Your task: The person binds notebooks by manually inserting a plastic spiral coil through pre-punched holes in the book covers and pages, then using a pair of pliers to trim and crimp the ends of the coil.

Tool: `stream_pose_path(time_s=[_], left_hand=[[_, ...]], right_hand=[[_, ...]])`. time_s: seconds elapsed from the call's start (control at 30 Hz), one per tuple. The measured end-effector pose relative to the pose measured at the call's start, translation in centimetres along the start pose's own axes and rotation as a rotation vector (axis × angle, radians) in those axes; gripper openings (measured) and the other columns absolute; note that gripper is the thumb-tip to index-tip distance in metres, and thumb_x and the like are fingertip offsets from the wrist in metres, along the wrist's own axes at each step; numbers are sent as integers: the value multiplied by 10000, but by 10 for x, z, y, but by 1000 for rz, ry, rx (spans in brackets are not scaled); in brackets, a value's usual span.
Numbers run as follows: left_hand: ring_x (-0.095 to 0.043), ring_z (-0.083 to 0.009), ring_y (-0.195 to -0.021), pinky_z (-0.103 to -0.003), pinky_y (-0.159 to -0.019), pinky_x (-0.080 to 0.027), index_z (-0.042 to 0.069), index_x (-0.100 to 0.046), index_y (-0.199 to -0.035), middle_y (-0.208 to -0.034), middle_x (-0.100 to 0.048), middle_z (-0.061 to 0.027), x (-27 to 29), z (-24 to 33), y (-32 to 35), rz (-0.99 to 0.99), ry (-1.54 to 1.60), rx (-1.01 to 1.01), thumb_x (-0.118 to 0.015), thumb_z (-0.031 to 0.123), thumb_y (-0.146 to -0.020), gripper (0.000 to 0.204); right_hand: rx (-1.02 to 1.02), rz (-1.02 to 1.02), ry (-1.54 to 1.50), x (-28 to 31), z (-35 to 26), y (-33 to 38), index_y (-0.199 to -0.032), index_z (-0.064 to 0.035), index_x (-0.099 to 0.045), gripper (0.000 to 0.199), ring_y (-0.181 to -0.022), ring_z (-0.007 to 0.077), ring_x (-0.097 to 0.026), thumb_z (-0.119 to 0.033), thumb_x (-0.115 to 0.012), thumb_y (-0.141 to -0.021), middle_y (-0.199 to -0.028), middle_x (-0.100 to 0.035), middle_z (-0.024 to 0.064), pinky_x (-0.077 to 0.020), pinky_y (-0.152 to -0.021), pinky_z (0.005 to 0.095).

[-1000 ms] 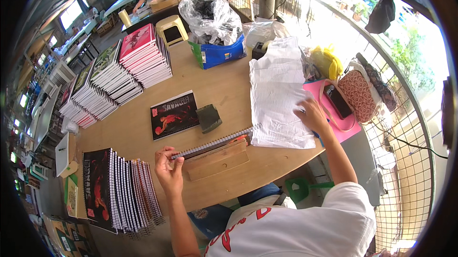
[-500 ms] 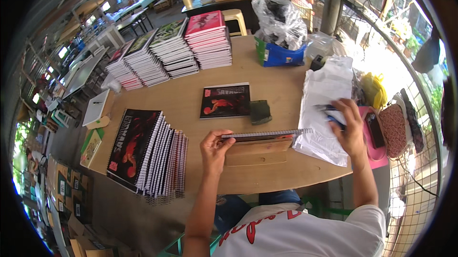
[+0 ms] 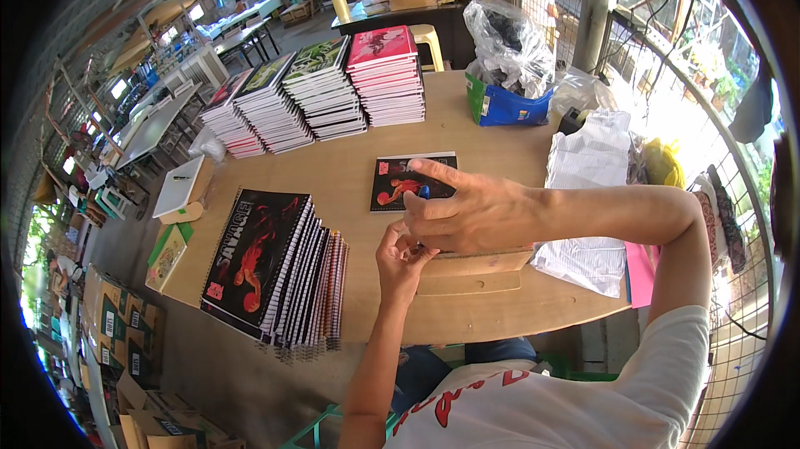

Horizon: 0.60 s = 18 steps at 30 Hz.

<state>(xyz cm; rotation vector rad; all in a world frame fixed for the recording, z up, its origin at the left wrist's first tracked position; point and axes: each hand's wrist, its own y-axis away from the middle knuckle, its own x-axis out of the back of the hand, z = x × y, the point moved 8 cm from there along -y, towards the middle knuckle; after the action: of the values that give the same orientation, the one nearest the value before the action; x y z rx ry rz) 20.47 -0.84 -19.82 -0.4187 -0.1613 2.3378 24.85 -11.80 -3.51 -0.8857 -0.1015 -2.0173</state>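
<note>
My left hand [image 3: 398, 261] has its thumb and fingers closed at the left end of a spiral notebook, which my right hand and forearm now mostly hide. My right hand [image 3: 479, 209] reaches across to that same end, fingers curled round a blue-handled tool [image 3: 424, 192]; only a bit of blue shows, and its working end is hidden. Its index finger sticks out to the left. Below the right forearm is a brown wooden block [image 3: 487, 263]. Just beyond the hands lies a black notebook with a red figure [image 3: 398, 191], partly covered by my right fingers.
A fanned pile of spiral notebooks [image 3: 258, 261] stands at the left. Tall stacks of books [image 3: 383, 74] line the far edge. A blue-green container with a plastic bag [image 3: 510, 104], crumpled white paper [image 3: 587, 166] and a yellow bundle [image 3: 664, 166] are at the right.
My right hand has swung left from over the white paper to the notebook's left end, carrying the blue-handled tool. My left hand keeps its hold. The dark green block is now hidden.
</note>
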Motion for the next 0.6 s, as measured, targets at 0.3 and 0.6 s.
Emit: stream_pose_path(time_s=[0.3, 0.6], left_hand=[[-640, -93, -788, -224, -711, -515, 60, -452, -1405, -876, -707, -66, -3, 11, -1, 64, -57, -58, -858, -59, -751, 779], [-562, -60, -733, -219, -696, -536, 68, -423, -1421, -821, -636, -16, -5, 14, -6, 22, -43, -47, -836, -85, -754, 799]], right_hand=[[-554, -504, -586, -38, 8, 40, -982, -121, -703, 252, -1047, 196, -585, -249, -689, -766, -1062, -584, 30, -357, -1152, 603], [-43, 78, -1, 2, 4, 3, -887, -158, -732, 194, -1145, 209, -564, -220, -688, -708, -987, -646, 7, -210, -1255, 587]])
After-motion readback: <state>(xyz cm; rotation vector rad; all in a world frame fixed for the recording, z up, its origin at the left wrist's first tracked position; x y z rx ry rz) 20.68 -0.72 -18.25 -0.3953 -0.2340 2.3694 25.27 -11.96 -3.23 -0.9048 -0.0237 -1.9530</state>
